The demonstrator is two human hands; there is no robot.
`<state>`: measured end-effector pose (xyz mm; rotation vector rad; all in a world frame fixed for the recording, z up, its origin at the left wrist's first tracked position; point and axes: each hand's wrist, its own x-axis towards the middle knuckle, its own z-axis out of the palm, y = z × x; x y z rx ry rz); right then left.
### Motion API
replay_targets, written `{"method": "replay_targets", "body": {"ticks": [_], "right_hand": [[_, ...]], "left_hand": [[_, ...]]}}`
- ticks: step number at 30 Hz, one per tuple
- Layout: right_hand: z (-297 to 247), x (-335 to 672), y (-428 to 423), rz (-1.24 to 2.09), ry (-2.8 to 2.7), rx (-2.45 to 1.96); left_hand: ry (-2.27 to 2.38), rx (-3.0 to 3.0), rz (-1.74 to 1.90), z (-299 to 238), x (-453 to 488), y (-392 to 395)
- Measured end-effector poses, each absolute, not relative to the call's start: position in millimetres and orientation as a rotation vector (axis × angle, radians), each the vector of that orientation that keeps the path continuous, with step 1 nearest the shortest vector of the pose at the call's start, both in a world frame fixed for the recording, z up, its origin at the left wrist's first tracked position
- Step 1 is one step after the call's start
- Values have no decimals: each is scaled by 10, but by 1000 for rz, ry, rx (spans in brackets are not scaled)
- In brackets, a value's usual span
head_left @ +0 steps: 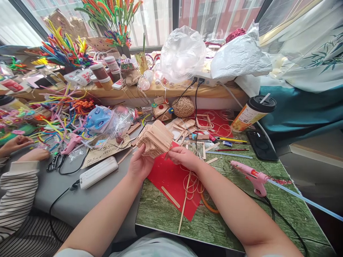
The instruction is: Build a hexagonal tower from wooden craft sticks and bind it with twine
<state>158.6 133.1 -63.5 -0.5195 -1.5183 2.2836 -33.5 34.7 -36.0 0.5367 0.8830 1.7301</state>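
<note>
My left hand (139, 165) and my right hand (182, 157) both grip a stepped structure of stacked wooden craft sticks (155, 138), held tilted just above the table. The left hand cups it from below and the left side. The right hand pinches its lower right edge. Under the hands lies a red paper sheet (171, 180) with a loose wooden stick (170, 196) and loops of thin twine (190, 185) on it.
A pink glue gun (252, 176) lies at the right on the green mat (227, 214). A twine ball (183, 106), a lidded cup (253, 112), a phone (261, 144) and a white power strip (98, 172) surround the work. Another person's hands (24, 148) rest at far left among pipe cleaners.
</note>
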Motion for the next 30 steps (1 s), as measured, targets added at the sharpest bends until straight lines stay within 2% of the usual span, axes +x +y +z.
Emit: {"method": "replay_targets", "body": {"ticks": [19,30], "right_hand": [[-635,1548,1305,2409,-1405,-470],[-601,1530,1330,2246,-1469,-579]], "left_hand": [[833,423,1636,-259,-24,435],[792,434,1625,-313,-40,484]]}}
